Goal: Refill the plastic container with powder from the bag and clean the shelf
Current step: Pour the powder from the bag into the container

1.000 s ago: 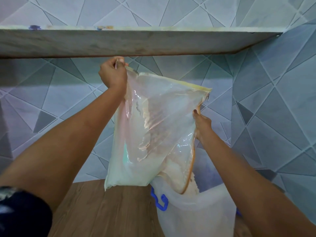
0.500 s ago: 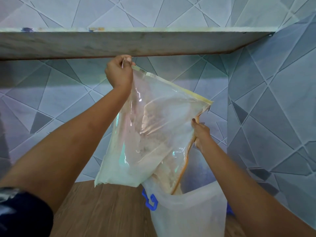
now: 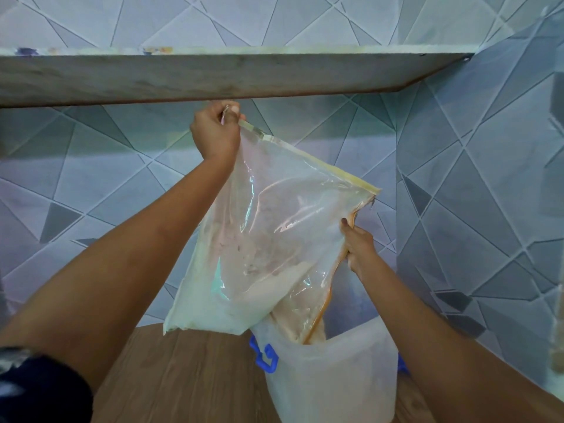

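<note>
A clear plastic bag (image 3: 268, 239) with pale powder in it hangs tilted, its open lower corner dipping into the mouth of a translucent white plastic container (image 3: 332, 380) with blue clips. My left hand (image 3: 213, 132) pinches the bag's upper corner high up, just under the shelf above. My right hand (image 3: 357, 245) grips the bag's orange-edged side, lower and to the right. Powder has gathered toward the corner inside the container.
A grey stone shelf (image 3: 213, 77) runs across the top, close above my left hand. The container stands on a wooden shelf surface (image 3: 183, 377). Tiled walls close the back and the right side (image 3: 488, 209).
My left hand has lifted the bag's corner higher and to the right, so the bag tilts more steeply. My right hand has sunk a little with the bag's edge.
</note>
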Tool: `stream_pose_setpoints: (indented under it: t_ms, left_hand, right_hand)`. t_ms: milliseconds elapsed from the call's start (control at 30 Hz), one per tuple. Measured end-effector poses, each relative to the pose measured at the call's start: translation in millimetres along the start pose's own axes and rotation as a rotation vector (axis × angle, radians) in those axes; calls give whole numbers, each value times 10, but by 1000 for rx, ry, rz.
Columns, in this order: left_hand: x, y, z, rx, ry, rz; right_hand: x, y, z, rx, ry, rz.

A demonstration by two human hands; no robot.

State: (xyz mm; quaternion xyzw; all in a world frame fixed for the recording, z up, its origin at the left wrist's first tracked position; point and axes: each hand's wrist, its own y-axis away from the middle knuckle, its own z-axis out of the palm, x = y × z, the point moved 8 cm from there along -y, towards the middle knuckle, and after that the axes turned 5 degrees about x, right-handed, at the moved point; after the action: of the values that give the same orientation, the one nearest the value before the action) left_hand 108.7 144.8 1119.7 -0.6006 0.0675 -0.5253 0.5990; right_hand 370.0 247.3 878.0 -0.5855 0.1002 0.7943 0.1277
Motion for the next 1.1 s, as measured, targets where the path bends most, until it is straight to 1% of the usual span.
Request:
stream_pose_setpoints:
  t_ms: [233, 300, 467, 533, 633, 700, 767, 867, 900, 1000, 1033, 1100]
  left_hand:
    - [-96, 47, 236, -222, 18, -49]
    - [-131, 59, 231, -250, 22, -63]
    - [-192, 74, 39, -267, -22, -108]
    - [-273, 79, -43, -269, -41, -194]
    - [-407, 94, -162, -249, 58, -420]
    - [-425, 94, -210, -262, 71, -465]
    - [-403, 69, -235, -307, 63, -450]
    - [-333, -15, -278, -342, 31, -359]
    - [-314, -40, -309, -308, 15, -326]
    - [-335, -66, -427, -91, 13, -271]
    - [-327, -43, -409, -72, 9, -246]
    - [-271, 16, -299, -108, -35, -181]
  right_hand:
    - [2, -3, 9, 140, -1, -18]
    - [5, -9, 27, 171, 37, -14]
    - [56, -86, 109, 167, 35, 34]
    - [92, -150, 128, 158, 12, 40]
    - [92, -82, 150, 132, 72, 63]
    - [83, -85, 149, 123, 78, 47]
    - [121, -119, 140, 128, 69, 57]
    - [175, -160, 119, 108, 63, 81]
    - [172, -169, 123, 101, 68, 86]
    - [124, -161, 135, 87, 113, 88]
    - [113, -166, 145, 75, 127, 81]
    - [120, -159, 152, 35, 120, 79]
